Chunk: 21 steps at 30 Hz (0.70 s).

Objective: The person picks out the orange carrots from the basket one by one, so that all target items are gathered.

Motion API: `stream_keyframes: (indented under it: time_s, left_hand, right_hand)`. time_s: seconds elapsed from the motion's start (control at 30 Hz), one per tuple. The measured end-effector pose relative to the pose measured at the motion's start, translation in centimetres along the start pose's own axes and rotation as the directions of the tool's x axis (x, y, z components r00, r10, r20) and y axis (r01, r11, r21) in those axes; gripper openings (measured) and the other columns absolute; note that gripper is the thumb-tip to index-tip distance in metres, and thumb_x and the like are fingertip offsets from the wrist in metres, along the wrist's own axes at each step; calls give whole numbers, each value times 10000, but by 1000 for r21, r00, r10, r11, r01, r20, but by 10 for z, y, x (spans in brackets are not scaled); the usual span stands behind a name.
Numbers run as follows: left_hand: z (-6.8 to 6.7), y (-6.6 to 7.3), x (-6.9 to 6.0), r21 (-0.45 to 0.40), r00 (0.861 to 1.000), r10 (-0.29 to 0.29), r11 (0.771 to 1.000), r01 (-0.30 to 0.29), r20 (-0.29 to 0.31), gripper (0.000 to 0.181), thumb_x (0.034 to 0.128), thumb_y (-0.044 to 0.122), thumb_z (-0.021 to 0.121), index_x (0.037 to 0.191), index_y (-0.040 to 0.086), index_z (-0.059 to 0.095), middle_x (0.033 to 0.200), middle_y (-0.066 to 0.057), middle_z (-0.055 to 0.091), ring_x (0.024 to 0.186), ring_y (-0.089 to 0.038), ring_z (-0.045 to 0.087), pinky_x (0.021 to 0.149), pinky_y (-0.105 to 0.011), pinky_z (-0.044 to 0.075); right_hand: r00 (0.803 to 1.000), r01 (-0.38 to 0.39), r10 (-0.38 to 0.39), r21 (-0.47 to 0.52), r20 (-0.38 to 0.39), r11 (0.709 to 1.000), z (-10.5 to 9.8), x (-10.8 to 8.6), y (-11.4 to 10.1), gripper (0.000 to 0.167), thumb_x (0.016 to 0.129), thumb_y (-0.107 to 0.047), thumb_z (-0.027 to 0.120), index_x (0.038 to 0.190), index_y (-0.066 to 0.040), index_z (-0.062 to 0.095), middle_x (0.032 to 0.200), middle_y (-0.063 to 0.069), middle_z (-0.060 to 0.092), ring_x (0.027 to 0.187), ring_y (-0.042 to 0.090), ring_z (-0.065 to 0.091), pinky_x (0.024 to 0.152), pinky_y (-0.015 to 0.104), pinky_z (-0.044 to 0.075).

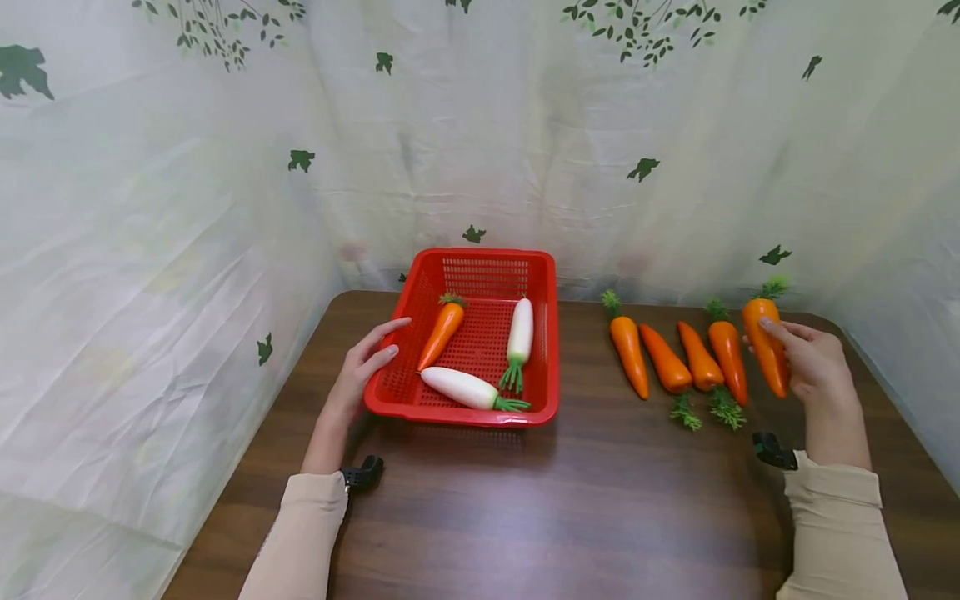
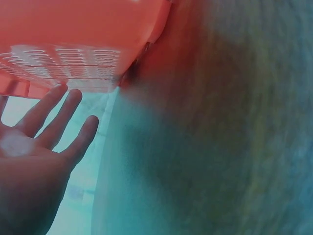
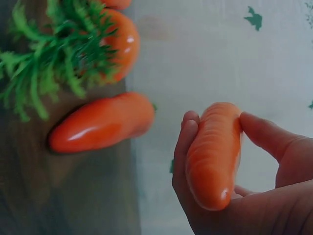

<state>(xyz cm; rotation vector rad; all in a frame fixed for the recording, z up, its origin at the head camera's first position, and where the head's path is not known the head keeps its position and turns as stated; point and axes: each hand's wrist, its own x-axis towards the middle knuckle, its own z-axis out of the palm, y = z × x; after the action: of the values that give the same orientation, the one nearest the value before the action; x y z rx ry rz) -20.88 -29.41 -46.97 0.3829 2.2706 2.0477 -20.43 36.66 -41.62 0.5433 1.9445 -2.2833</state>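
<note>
At the right end of the table, my right hand (image 1: 813,358) grips an orange toy carrot (image 1: 767,346) with a green top, thumb on one side and fingers on the other. The right wrist view shows this carrot (image 3: 215,156) held clear of the tabletop. My left hand (image 1: 360,371) rests at the left side of a red plastic basket (image 1: 557,358). Straight, spread fingers (image 2: 56,120) lie by the basket's outer wall in the left wrist view. Inside the basket are one carrot (image 1: 441,335) and two white radishes, one lying across the front (image 1: 457,387) and one upright at the right (image 1: 521,329).
Several more carrots lie in a row between basket and right hand, including the leftmost carrot (image 1: 628,354) and one beside the hand (image 1: 727,358). They rest on a brown wooden table (image 1: 600,517). A pale leaf-printed curtain (image 1: 525,167) closes off the back and sides.
</note>
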Motion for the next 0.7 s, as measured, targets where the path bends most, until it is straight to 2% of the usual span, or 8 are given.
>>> stream_keyframes:
  time_s: [0.07,0.17,0.23,0.3,0.4,0.47,0.57,0.7]
  left_hand:
    - [-1,1,0,3,1000,0,1000,0,-4,484,1088,293,542,1567,241,496,1549,-101,483,1284,-370,578,894,-329,637]
    - [-3,1,-1,9,1000,3,1000,-3,0,491,1091,296,537,1576,237,484,1557,-101,473,1271,-340,585,896,-327,637]
    - [-3,1,-1,17,1000,3,1000,-3,1,496,1092,298,534,1581,235,477,1565,-106,465,1272,-329,582,898,-322,635]
    - [-3,1,-2,25,1000,1,1000,-1,0,501,1093,301,529,1586,236,470,1572,-114,457,1277,-328,576,902,-316,633]
    - [-3,-1,-2,28,1000,-5,1000,5,-5,500,1092,304,532,1584,240,472,1576,-114,456,1287,-338,570,900,-309,631]
    - [-3,-2,-2,25,1000,-8,1000,8,-8,498,1090,300,535,1581,240,475,1576,-112,461,1287,-347,572,898,-314,633]
    - [-3,-2,-1,20,1000,-8,1000,8,-8,494,1088,301,541,1576,243,482,1568,-98,472,1281,-343,579,896,-322,635]
    - [-2,-2,1,20,1000,-10,1000,10,-5,495,1085,313,550,1573,256,486,1560,-78,479,1270,-331,590,897,-328,636]
  right_hand:
    - [1000,-8,8,-15,-4,1000,-1,4,3,950,957,-366,768,1618,40,220,820,-63,768,768,106,761,673,271,646]
    - [999,-20,20,-8,-28,1000,-3,8,8,900,950,-363,777,1594,18,278,806,-67,761,763,104,760,670,271,644]
    - [997,-28,28,-3,-66,1000,-5,11,12,738,937,-359,795,1500,-47,432,789,-92,737,744,92,747,650,262,636]
    - [992,-37,34,-22,-120,999,-8,14,17,533,928,-362,807,1328,-107,565,772,-123,700,723,64,714,624,247,620]
    - [978,-57,41,-76,-203,995,-10,19,26,327,910,-385,826,1076,-182,630,814,-143,641,739,37,645,602,216,589]
    - [970,-75,41,-134,-239,988,-10,21,31,338,909,-422,817,1082,-193,638,923,-126,601,804,35,586,613,190,562]
    - [963,-94,38,-199,-268,975,-9,24,37,416,919,-461,791,1176,-183,617,1074,-65,530,890,55,534,640,161,531]
    - [959,-96,39,-192,-282,977,-9,23,39,373,932,-437,782,1163,-195,616,1106,-55,515,919,65,516,652,150,512]
